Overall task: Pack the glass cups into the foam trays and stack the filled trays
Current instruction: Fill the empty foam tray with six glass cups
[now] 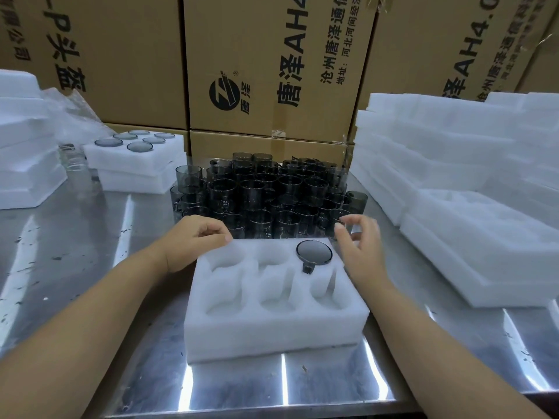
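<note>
Behind the white six-pocket foam tray [272,337], and blocking its far edge, a dense cluster of loose smoky grey glass cups with handles [260,195] stands several rows deep, too crowded to count. To the right rises a tall stack of empty white foam trays [453,164], and at the far left a second pile of white foam [24,164] sits beside crumpled clear plastic film [78,116]. Near that pile two filled foam trays [99,155] lie one on the other, with six round cups showing in the upper one. The near tray holds one grey glass cup [314,252], seated in the far right pocket with its handle pointing toward the person; the other five pockets are bare. The left hand [196,237] rests on the tray's far left corner, fingers loosely curled, and whether it grips the foam I cannot tell. The right hand [360,240] hovers just beyond the far right corner, fingers spread and holding nothing, close to the nearest loose cups. Everything stands on a shiny, speckled steel table [90,267] against a wall of printed brown cardboard boxes [272,55].
</note>
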